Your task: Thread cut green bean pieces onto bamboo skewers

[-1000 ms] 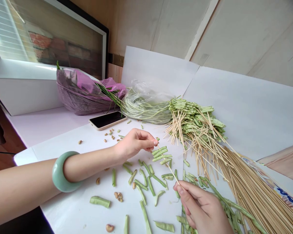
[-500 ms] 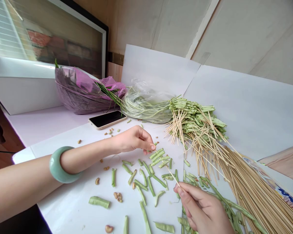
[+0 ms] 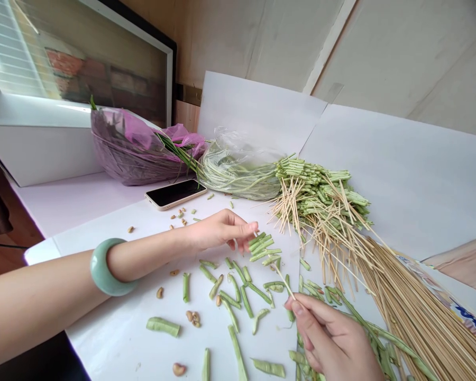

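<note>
My right hand [image 3: 333, 333] pinches the lower end of a thin wooden skewer [image 3: 284, 281] between thumb and forefinger. Several short pieces of green bean [image 3: 262, 247] are threaded side by side along its far part. At the far end, the thumb and fingers of my left hand [image 3: 232, 231] close around the skewer's tip, touching or almost touching the top bean piece; the exact grip is partly hidden. A pale green bangle [image 3: 110, 267] circles the left forearm. Loose cut bean pieces [image 3: 246, 301] lie on the white sheet below.
Bundled skewered beans [image 3: 317, 185] are stacked at back right, beside many bare skewers [image 3: 416, 301]. Behind are a clear bag of long beans [image 3: 238, 169], a phone [image 3: 176, 194] and a purple bag [image 3: 138, 148]. Brownish bean seeds [image 3: 178, 369] and a bean pile [image 3: 301, 360] lie nearer.
The threaded beans and the skewer's far end have risen slightly to the right. My left hand moved with them, its thumb now straighter. My right hand has hardly moved.
</note>
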